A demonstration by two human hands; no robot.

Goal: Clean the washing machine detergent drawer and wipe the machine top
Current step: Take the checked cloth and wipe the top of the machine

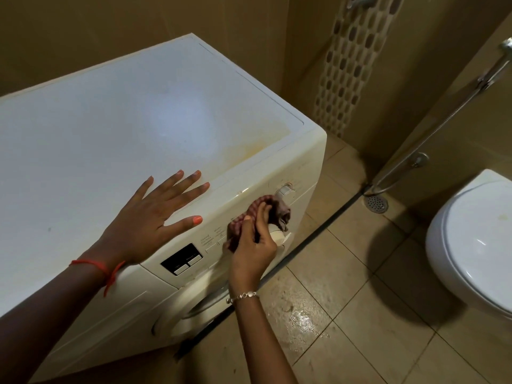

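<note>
The left hand (149, 217) is laid flat on the front part of the machine top (110, 128). Its fingers (180, 184) are straight and spread, and nothing is held. It is judged that the body is steadied in this way while the other hand works.

A red checked cloth (261, 202) is grasped by the right hand (253, 250), whose fingers (263, 216) are curled round it. The cloth is pressed against the control panel (210, 242), just below a round knob (285, 190). So the panel, and not the top, seems to be wiped at this moment.

A yellowish stain (257, 151) is seen on the top near its right front corner, so the wiping there is probably not yet finished.

The detergent drawer is expected at the left end of the front, under the left forearm. It cannot be made out clearly, and nothing is seen pulled out there.

A wet patch (302, 317) is seen on the floor tiles beside the machine, which may be slippery.
</note>
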